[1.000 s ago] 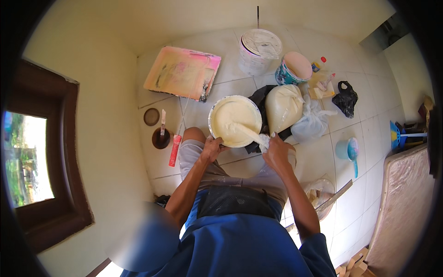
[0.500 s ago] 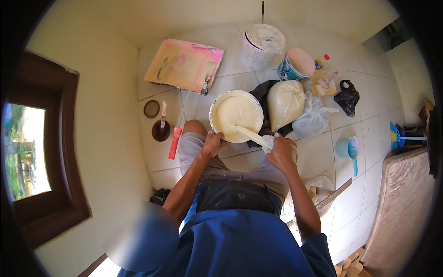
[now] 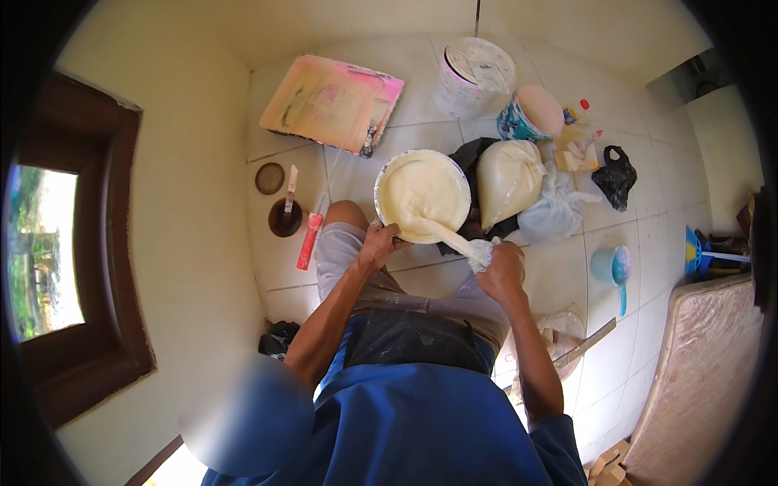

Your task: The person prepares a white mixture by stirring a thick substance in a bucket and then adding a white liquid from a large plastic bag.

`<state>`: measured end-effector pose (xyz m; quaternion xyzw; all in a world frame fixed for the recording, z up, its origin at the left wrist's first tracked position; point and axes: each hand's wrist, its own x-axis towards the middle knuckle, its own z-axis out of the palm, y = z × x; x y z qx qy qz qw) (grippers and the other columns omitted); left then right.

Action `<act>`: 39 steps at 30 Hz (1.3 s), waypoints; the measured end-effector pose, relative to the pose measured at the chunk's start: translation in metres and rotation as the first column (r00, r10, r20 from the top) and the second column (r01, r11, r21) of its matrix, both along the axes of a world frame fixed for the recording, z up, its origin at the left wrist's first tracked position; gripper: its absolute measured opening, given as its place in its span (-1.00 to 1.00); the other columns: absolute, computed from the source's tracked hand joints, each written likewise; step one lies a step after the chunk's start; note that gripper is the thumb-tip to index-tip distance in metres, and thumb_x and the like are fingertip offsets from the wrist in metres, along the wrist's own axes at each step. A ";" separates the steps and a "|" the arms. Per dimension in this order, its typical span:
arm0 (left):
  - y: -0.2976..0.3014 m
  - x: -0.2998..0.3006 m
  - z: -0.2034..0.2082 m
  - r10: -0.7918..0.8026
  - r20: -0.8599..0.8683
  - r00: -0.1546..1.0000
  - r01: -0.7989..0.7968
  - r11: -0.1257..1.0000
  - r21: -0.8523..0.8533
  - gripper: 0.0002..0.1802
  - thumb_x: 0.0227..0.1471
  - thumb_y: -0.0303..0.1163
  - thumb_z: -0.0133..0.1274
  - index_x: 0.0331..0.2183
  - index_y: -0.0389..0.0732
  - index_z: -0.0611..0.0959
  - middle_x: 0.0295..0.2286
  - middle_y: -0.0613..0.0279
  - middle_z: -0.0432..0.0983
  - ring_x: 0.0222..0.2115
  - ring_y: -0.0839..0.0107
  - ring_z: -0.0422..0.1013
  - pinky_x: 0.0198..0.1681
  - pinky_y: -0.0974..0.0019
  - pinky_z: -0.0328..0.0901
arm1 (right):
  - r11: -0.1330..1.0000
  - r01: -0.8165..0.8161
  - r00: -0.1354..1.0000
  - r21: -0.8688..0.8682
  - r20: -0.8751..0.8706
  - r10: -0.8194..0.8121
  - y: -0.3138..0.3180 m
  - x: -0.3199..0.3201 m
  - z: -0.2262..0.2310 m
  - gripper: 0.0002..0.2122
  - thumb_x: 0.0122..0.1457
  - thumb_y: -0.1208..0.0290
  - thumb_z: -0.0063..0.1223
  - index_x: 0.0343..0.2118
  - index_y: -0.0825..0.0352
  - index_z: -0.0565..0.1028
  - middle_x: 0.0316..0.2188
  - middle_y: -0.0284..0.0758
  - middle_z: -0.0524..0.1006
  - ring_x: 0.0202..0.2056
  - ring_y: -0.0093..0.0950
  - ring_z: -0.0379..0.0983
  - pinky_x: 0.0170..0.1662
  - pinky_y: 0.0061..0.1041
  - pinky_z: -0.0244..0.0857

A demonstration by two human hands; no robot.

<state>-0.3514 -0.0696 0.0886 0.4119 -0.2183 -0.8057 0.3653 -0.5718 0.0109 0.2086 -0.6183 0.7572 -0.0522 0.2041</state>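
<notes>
Between my knees stands a round bucket [image 3: 380,183] of thick cream-coloured paste [image 3: 423,188]. My left hand [image 3: 379,245] is closed on its near left rim. A paste-coated stirring stick [image 3: 448,236] slants from the paste over the near right rim, its lower end sunk in the paste. My right hand [image 3: 501,270] is wrapped around the stick's outer end, where a whitish crumpled wrapping [image 3: 481,254] shows; what this wrapping is made of, I cannot tell. Just right of the bucket sits a bulging clear bag of pale powder [image 3: 510,182] on black plastic.
A paint tray [image 3: 332,101] and a red-handled roller [image 3: 309,241] lie left. Beside them is a brown pot [image 3: 285,220] holding a scraper. Behind stand a lidded bucket [image 3: 474,77] and a teal pail [image 3: 531,113]. A blue dipper [image 3: 611,266] lies right, near a tied whitish bag [image 3: 551,212].
The stick has shifted a little within the paste, whose surface has new folds near the stick. Both hands keep their holds. The view itself has shifted slightly.
</notes>
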 end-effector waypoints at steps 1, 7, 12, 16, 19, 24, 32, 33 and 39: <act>0.001 0.001 0.000 0.000 0.001 1.000 0.000 1.000 0.002 -0.53 -0.11 -0.60 -0.22 -0.05 -0.32 0.24 -0.19 0.04 0.36 -0.22 0.23 0.40 -0.30 0.25 0.42 | 0.992 -0.035 0.994 -0.120 0.101 0.047 0.003 0.002 -0.016 -0.79 -0.27 0.49 0.07 -0.50 0.45 0.41 -0.40 -0.01 0.41 -0.37 -0.09 0.39 -0.29 -0.21 0.27; 0.003 -0.008 0.007 -0.017 0.034 0.999 0.016 0.999 0.035 -0.53 -0.11 -0.60 -0.20 -0.06 -0.30 0.26 -0.19 0.05 0.37 -0.23 0.24 0.41 -0.30 0.26 0.41 | 0.972 0.002 0.997 -0.233 0.078 0.016 -0.023 0.003 -0.039 -0.77 -0.25 0.50 0.04 -0.44 0.44 0.45 -0.42 -0.03 0.43 -0.35 -0.10 0.38 -0.27 -0.23 0.27; 0.001 -0.002 0.002 -0.010 0.034 0.999 0.009 1.000 0.017 -0.54 -0.10 -0.57 -0.16 -0.07 -0.28 0.28 -0.20 0.11 0.38 -0.24 0.26 0.41 -0.31 0.26 0.42 | 0.983 0.018 0.997 -0.185 0.079 -0.003 -0.003 -0.006 -0.015 -0.74 -0.21 0.47 0.08 -0.35 0.34 0.48 -0.47 -0.12 0.46 -0.40 -0.14 0.40 -0.30 -0.30 0.30; 0.005 -0.009 0.002 0.004 -0.030 1.000 -0.004 1.000 -0.005 -0.55 -0.10 -0.57 -0.16 -0.07 -0.28 0.29 -0.20 0.12 0.38 -0.26 0.27 0.42 -0.32 0.26 0.42 | 0.972 -0.042 0.991 -0.231 0.114 0.070 0.003 -0.010 -0.046 -0.76 -0.23 0.47 0.06 -0.42 0.42 0.46 -0.40 -0.09 0.42 -0.33 -0.13 0.39 -0.30 -0.24 0.29; 0.005 -0.005 -0.004 -0.002 -0.014 1.000 0.002 1.000 -0.011 -0.53 -0.12 -0.57 -0.15 -0.08 -0.22 0.24 -0.23 0.11 0.40 -0.31 0.27 0.44 -0.35 0.26 0.43 | 0.976 -0.009 0.993 -0.218 0.111 0.034 -0.013 0.000 -0.041 -0.79 -0.25 0.49 0.04 -0.47 0.44 0.45 -0.42 -0.05 0.41 -0.34 -0.12 0.38 -0.31 -0.26 0.29; 0.006 -0.004 -0.004 0.013 -0.015 1.000 -0.014 1.000 -0.021 -0.51 -0.13 -0.56 -0.14 -0.07 -0.21 0.23 -0.22 0.13 0.39 -0.31 0.29 0.44 -0.36 0.28 0.42 | 0.988 0.009 0.975 -0.152 0.219 0.024 -0.006 0.006 -0.024 -0.83 -0.25 0.50 0.04 -0.51 0.44 0.44 -0.49 -0.05 0.39 -0.39 -0.11 0.38 -0.33 -0.24 0.28; 0.005 -0.002 -0.001 0.017 0.012 1.000 -0.016 1.000 -0.008 -0.54 -0.11 -0.61 -0.18 -0.07 -0.28 0.26 -0.20 0.09 0.39 -0.28 0.26 0.43 -0.37 0.27 0.45 | 0.965 -0.020 0.994 -0.261 0.096 0.047 -0.003 -0.003 -0.039 -0.80 -0.30 0.50 0.05 -0.53 0.46 0.43 -0.45 -0.02 0.40 -0.41 -0.09 0.38 -0.34 -0.24 0.28; 0.005 -0.002 0.000 0.021 0.002 1.000 -0.021 1.000 -0.009 -0.53 -0.11 -0.61 -0.18 -0.06 -0.28 0.26 -0.20 0.09 0.39 -0.28 0.26 0.43 -0.37 0.27 0.45 | 0.966 -0.023 0.994 -0.259 0.096 0.050 -0.003 0.000 -0.034 -0.80 -0.30 0.50 0.05 -0.53 0.46 0.43 -0.45 -0.02 0.40 -0.41 -0.09 0.38 -0.34 -0.24 0.28; 0.005 -0.003 -0.004 0.002 0.021 1.000 -0.002 1.000 -0.006 -0.51 -0.10 -0.60 -0.19 -0.04 -0.29 0.22 -0.19 0.09 0.37 -0.26 0.25 0.42 -0.35 0.26 0.44 | 0.976 -0.091 0.992 -0.198 0.064 0.106 -0.022 0.009 -0.038 -0.76 -0.31 0.51 0.09 -0.48 0.46 0.46 -0.36 0.02 0.39 -0.37 -0.07 0.39 -0.31 -0.23 0.30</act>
